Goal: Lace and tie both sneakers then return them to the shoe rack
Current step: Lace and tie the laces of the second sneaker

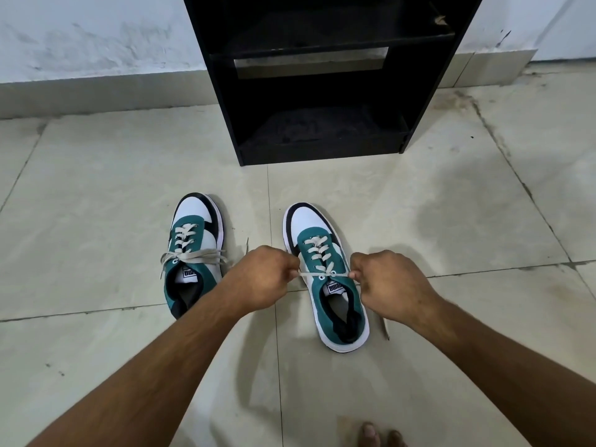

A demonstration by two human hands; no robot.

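Observation:
Two white, teal and black sneakers stand side by side on the tiled floor, toes pointing away from me. The left sneaker [193, 250] has a tied bow of beige lace lying across its tongue. The right sneaker [325, 275] is laced up to the top eyelets, and its lace [322, 273] runs taut sideways to both fists. My left hand [261, 279] grips one lace end to the shoe's left. My right hand [387, 282] grips the other end on its right. A loose lace tip trails on the floor below my right wrist.
A black shoe rack [322, 75] with two open shelves stands against the white wall, straight beyond the sneakers. Beige floor tiles [96, 204] spread all around. Toes of a bare foot [377, 435] show at the bottom edge.

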